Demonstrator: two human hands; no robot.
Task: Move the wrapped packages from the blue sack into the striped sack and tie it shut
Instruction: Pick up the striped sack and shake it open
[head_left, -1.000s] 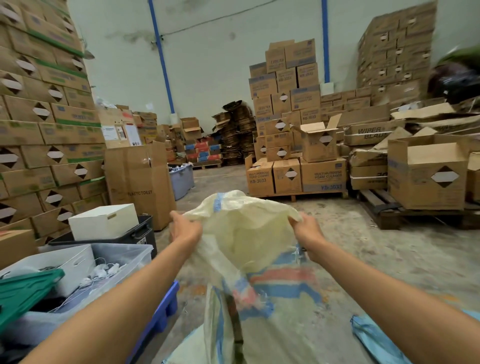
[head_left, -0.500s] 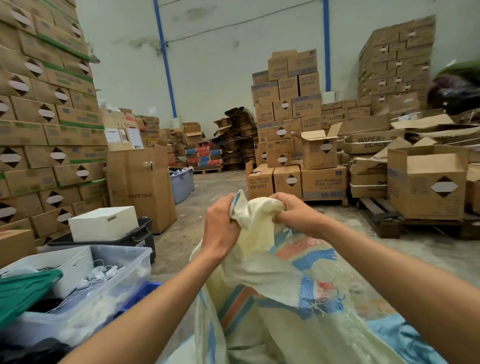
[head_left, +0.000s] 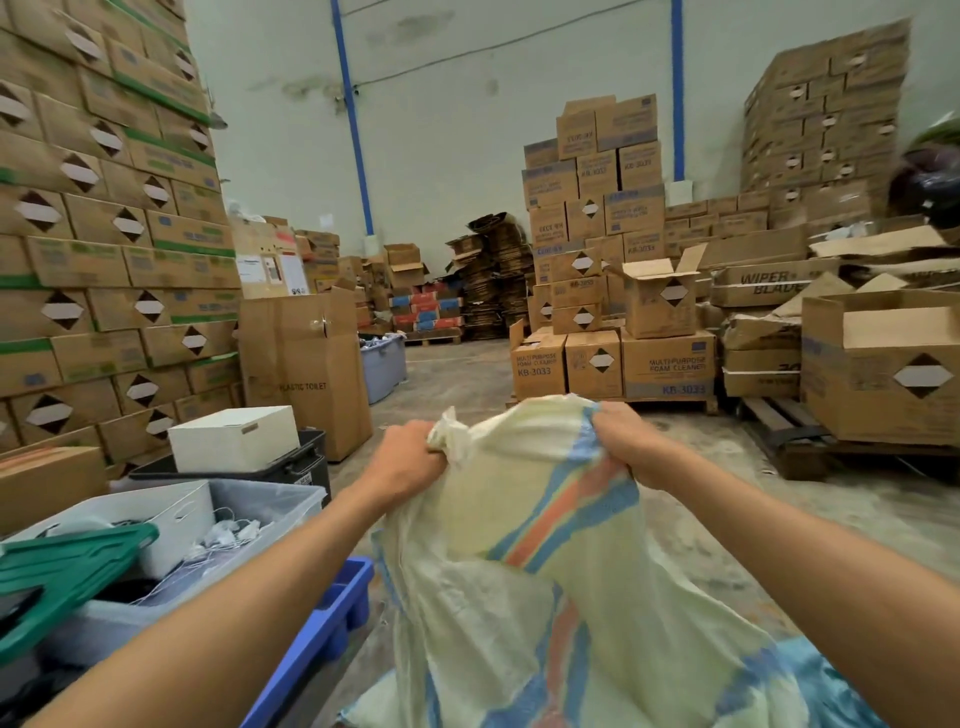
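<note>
The striped sack (head_left: 540, 587), pale yellow woven plastic with blue and orange stripes, stands in front of me and fills the lower middle of the view. My left hand (head_left: 410, 460) is fisted around a bunched corner of its mouth on the left. My right hand (head_left: 621, 441) grips the gathered rim on the right. The mouth is pulled together between both fists. A bit of the blue sack (head_left: 826, 686) lies on the floor at the lower right, mostly hidden behind the striped sack. No wrapped packages are visible.
A clear plastic bin (head_left: 218, 525) with cables and a green lid (head_left: 67, 577) sits at my left, a blue crate (head_left: 332, 608) below it. Stacked cartons (head_left: 104, 234) wall the left; pallets of boxes (head_left: 649, 358) stand ahead and right. Concrete floor (head_left: 457, 374) runs between.
My hands went from holding the sack's mouth spread apart to closing in and bunching it. They now sit slightly wider apart, each gripping a gathered part of the rim.
</note>
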